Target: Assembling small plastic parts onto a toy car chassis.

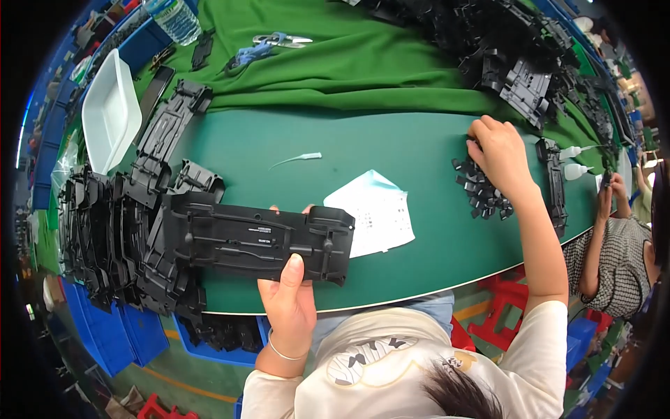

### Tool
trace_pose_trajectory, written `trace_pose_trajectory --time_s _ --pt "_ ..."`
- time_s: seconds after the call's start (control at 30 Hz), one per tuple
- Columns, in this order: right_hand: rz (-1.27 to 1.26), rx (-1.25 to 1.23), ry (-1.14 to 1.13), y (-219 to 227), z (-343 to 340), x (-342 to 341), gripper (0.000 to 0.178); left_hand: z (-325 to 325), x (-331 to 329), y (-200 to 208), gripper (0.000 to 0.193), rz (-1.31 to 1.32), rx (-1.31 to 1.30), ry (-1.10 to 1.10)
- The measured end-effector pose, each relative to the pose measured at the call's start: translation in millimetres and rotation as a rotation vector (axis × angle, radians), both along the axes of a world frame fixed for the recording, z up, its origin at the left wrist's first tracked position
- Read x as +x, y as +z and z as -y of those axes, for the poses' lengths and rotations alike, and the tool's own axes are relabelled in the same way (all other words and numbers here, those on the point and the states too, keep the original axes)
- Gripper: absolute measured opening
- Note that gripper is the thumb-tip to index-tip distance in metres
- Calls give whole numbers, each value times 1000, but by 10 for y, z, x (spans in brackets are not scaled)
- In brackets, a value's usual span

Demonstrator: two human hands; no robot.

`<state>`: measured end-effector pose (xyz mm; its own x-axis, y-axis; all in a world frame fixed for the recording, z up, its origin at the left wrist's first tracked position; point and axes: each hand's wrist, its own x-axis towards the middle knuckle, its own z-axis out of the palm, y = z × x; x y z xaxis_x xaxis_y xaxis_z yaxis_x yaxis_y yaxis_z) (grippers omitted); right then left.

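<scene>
My left hand (289, 297) grips a long black molded plastic part (255, 237) with ribs and raised channels. The thumb presses on its near edge, and the other fingers are mostly hidden behind it. Over on the right, my right hand (499, 153) is at the upper edge of a pile of small black plastic pieces (481, 192). Its fingers are bent and drawn together, and what lies between the fingertips is hidden. A white printed sheet (380, 213) lies on the green table, partly behind the black part.
Black molded parts (115, 237) are stacked at the left, near a white tray (112, 112). A thin dispensing tip (300, 158) lies mid-table. Cutters (279, 40) rest on the green cloth. Small white bottles (576, 170) stand at the right, near a person (618, 258).
</scene>
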<state>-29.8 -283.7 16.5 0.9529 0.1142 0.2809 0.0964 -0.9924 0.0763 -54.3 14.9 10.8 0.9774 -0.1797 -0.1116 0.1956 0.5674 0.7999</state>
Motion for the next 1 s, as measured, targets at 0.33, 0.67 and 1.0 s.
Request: trace_pose_trajectory --time_s 0.33,0.67,1.0 --pt "50 568 -102 66 -329 -157 8 -73 -154 -180 61 -53 -78 -56" --pt "-521 1528 -103 90 -720 -345 12 -104 -149 -194 62 -43 -56 -126" --pt "-159 767 243 29 -995 -358 17 -113 -149 -223 62 -66 -58 -172"
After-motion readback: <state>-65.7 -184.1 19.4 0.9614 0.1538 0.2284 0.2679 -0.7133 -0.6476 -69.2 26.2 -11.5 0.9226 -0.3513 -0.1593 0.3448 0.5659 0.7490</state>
